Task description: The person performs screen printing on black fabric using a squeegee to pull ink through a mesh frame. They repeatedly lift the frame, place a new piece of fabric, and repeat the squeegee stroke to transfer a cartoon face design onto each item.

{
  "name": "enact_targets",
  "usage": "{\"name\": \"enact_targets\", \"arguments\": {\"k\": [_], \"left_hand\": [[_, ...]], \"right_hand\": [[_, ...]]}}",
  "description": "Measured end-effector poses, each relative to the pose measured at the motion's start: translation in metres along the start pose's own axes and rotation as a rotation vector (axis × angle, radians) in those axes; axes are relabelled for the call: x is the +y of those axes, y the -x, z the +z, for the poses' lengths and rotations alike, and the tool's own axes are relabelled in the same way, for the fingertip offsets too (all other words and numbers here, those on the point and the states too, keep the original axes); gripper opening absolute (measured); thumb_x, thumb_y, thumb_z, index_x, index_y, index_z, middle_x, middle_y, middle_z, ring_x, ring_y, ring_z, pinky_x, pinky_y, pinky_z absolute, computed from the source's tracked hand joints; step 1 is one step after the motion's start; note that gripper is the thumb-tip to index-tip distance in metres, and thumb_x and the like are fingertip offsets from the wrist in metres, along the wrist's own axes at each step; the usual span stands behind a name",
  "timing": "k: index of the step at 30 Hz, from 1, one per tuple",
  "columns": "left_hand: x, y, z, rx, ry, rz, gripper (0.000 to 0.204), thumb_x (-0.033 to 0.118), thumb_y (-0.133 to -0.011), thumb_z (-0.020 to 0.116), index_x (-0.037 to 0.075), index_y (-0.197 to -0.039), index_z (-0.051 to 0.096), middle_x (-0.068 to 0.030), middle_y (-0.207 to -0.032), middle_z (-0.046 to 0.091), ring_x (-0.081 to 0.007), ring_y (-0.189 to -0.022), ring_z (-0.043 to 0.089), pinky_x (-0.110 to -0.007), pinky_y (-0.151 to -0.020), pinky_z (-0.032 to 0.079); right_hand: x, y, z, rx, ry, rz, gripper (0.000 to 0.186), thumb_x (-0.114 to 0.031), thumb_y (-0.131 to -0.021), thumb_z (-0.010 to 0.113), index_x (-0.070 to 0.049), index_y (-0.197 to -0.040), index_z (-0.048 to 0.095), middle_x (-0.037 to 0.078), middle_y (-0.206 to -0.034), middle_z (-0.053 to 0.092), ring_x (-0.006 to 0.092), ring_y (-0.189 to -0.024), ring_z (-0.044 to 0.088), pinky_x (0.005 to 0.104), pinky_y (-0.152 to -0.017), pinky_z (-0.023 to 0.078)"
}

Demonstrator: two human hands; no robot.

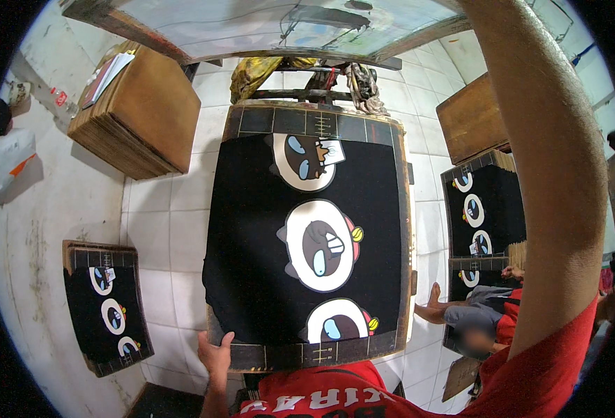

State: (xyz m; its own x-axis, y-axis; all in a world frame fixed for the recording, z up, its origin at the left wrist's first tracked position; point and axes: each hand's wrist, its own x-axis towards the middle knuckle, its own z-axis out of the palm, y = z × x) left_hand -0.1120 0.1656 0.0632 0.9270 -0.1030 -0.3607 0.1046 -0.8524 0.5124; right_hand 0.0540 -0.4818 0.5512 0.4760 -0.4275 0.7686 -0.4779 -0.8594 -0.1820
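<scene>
Before me lies a black fabric piece [251, 230] on a flat board [272, 357] with dark, ruled margins. Three round white cartoon faces with blue eyes are printed down the cloth. At the board's near left corner is my left hand [215, 350], thumb and finger spread apart, touching the edge. My right arm [548, 139] reaches up and forward past the top rim; its hand is out of view. A framed printing screen [251, 31] is tilted up beyond the board's far edge, with dark ink smears on it.
Stacks of brown boards stand at far left [154, 111] and far right [471, 115]. Similar printed cloths on boards lie at left [105, 313] and right [492, 209]. Stained rags [251, 76] hang beyond the board. A person [471, 313] sits low at the right.
</scene>
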Motion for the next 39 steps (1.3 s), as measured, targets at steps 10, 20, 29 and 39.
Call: {"name": "enact_targets", "arguments": {"k": [10,20,29,39], "left_hand": [[-0.026,-0.017,0.032,0.033,0.065,0.024,0.077,0.037,-0.068,0.095,-0.004,-0.116,0.051,-0.0243,-0.117,0.056,-0.0447,-0.116,0.054,-0.051,-0.101,0.044],[0.124,-0.088,-0.051,0.107,0.62,0.302,0.074,0.04,-0.099,0.068,-0.004,-0.151,0.04,-0.0251,-0.148,0.049,-0.0378,-0.137,0.048,-0.052,-0.114,0.038],[0.191,-0.14,-0.094,-0.113,1.619,-0.386,0.065,0.053,-0.105,0.051,0.004,-0.148,0.047,-0.0146,-0.148,0.052,-0.0322,-0.137,0.05,-0.053,-0.115,0.038],[0.083,-0.185,0.011,-0.177,1.504,-0.453,0.053,0.036,-0.109,0.054,0.001,-0.147,0.047,-0.0138,-0.146,0.054,-0.0282,-0.135,0.052,-0.048,-0.119,0.038]], "right_hand": [[-0.002,0.019,-0.007,0.028,-0.041,-0.073,0.034,-0.016,-0.082,0.069,-0.009,-0.114,0.074,0.024,-0.113,0.073,0.0421,-0.11,0.069,0.0474,-0.097,0.053],[-0.023,0.189,-0.032,0.116,-0.1,-0.025,0.04,-0.014,-0.087,0.072,-0.006,-0.126,0.067,0.016,-0.118,0.073,0.0375,-0.114,0.067,0.0479,-0.1,0.053],[-0.036,0.477,-0.026,-0.099,-0.367,0.09,0.059,0.007,-0.065,0.061,-0.011,-0.12,0.073,0.007,-0.129,0.071,0.0325,-0.126,0.06,0.0472,-0.105,0.047],[0.022,0.529,0.028,-0.309,-0.276,0.195,0.059,-0.003,-0.064,0.061,-0.013,-0.122,0.07,0.002,-0.129,0.07,0.0287,-0.126,0.059,0.0485,-0.104,0.035]]}}
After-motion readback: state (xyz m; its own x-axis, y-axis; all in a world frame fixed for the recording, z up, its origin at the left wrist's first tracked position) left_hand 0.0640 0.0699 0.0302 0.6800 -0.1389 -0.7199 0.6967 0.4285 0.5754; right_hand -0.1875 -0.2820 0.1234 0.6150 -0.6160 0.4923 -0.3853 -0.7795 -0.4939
